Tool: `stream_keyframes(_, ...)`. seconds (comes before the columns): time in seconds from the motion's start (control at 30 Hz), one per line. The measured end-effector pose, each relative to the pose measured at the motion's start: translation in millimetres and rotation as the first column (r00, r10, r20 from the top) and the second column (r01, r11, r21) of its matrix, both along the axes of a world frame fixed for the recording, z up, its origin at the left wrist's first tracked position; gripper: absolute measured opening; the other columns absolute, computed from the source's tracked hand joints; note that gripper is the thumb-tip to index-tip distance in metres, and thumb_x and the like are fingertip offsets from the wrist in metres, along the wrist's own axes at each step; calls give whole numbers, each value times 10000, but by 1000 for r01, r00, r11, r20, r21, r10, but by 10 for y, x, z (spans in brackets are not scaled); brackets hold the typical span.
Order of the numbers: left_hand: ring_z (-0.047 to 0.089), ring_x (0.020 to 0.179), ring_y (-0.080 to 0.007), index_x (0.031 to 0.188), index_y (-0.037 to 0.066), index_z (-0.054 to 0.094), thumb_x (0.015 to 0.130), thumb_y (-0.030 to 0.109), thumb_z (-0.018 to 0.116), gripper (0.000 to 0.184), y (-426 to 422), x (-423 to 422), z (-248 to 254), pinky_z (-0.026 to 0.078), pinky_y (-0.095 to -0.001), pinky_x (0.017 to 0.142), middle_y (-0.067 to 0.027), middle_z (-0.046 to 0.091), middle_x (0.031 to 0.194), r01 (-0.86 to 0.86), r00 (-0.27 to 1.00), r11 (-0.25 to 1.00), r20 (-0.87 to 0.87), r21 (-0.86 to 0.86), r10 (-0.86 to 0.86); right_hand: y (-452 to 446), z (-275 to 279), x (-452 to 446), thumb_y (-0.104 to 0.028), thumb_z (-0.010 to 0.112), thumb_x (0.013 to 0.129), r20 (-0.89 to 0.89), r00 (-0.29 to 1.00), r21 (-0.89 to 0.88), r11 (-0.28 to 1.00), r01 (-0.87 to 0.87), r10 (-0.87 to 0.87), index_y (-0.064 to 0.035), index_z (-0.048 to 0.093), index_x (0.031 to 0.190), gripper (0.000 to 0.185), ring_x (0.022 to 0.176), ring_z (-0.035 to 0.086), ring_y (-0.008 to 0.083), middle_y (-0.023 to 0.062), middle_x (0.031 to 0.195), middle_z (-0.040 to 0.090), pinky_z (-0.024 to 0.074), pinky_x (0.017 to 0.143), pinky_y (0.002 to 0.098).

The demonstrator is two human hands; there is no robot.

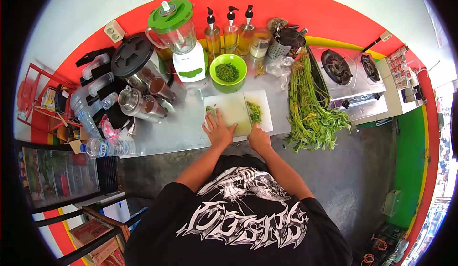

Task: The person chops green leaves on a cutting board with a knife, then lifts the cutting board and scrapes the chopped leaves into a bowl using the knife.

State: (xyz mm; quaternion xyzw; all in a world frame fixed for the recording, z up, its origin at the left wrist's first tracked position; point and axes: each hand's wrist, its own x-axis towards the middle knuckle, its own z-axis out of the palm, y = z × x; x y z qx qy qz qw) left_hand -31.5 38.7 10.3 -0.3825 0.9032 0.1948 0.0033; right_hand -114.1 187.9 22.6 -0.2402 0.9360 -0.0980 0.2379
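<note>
**Thumb near blade, chopped pile close to board's right edge**

Main risk: the left hand (220,133) lies on the board (265,104) with its thumb pointing toward the knife (247,108). A leftward drift of the blade, or the board sliding under load, could nick that thumb. Fingers are spread rather than curled, so the tips look poorly guarded.

Second: the chopped greens (255,112) sit right of the blade, on the board. A hard sideways sweep could push bits onto the worktop (186,127). Whether they touch the blade, can't tell.

Third: the bowl (241,79) stands just past the board's far edge; a long forward push could bump it. The bundle (305,108) lies right of the board, leafy end seemingly over the worktop's near edge; an elbow snag could drag it off.

Pose: both forearms reach forward and converge on the board's near side. Left hand is wide, palm down, holding nothing obvious; its fingertips are near a small green scrap (210,109). Right hand (259,139) is a closed fist at the near edge, apparently around the knife's handle, blade pointing away from the body. Exact grip is hidden.
</note>
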Motion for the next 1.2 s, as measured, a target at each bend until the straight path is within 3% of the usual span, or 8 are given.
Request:
stream_keyframes(0.17,-37,1521,-390,1591,125,31,881,655,547,1026,-73,95,-31,-16,-637,1163,-281,10,1622,-28,999,981,-37,192,36,-7,147,-13,-210,588,876,43,999,-36,999,-20,22,-4,482,1104,325,907,678,467,301,970,682,536,812,548)
stream_keyframes(0.27,-49,1522,-384,1592,119,17,861,676,560,1067,-175,216,-5,-28,-629,1167,-277,-16,1624,-85,995,973,-38,214,96,-46,135,6,-218,586,876,38,998,-28,999,-46,47,-4,475,1104,332,896,673,474,302,960,679,532,792,558)
stream_keyframes(0.4,-117,1526,-322,1585,76,-28,811,719,590,1181,-316,366,-56,-53,-617,1167,-207,-89,1645,-238,970,934,109,265,216,-139,118,90,-203,549,892,45,993,-85,991,-106,110,6,475,1136,330,863,675,473,293,933,678,538,764,559)
stream_keyframes(0.53,-236,1501,-288,1561,54,-140,735,823,567,1333,-457,292,-101,-84,-637,1146,-169,-226,1627,-254,941,895,306,365,143,-198,84,191,-236,582,896,110,986,-93,989,-113,123,7,468,1123,351,894,662,497,322,949,666,524,803,577)
stream_keyframes(0.63,-260,1488,-314,1546,61,-194,722,871,516,1357,-481,211,-77,-78,-645,1142,-179,-267,1611,-271,907,892,407,362,110,-222,113,217,-222,567,903,157,982,-58,993,-98,106,11,468,1137,345,928,660,497,323,970,667,522,827,572)
stream_keyframes(0.83,-258,1488,-318,1545,44,-186,730,857,528,1355,-415,211,-101,-70,-648,1142,-188,-265,1609,-250,910,924,395,290,123,-344,23,315,-189,540,901,160,987,-3,1000,-30,30,15,472,1135,317,946,664,488,309,988,675,526,855,553)
stream_keyframes(1.03,-257,1486,-335,1546,27,-171,737,845,534,1349,-406,194,-88,-68,-665,1133,-210,-260,1605,-237,904,930,414,279,106,-372,147,259,-207,521,917,126,984,33,991,-128,123,24,474,1128,316,979,664,491,316,1029,671,524,874,556)
stream_keyframes(1.2,-264,1486,-321,1543,13,-166,775,824,500,1300,-408,193,16,-63,-652,1144,-203,-278,1600,-239,901,923,423,301,95,-392,93,335,-168,510,916,137,987,41,995,-93,86,30,476,1122,288,987,665,487,320,1046,667,526,875,551)
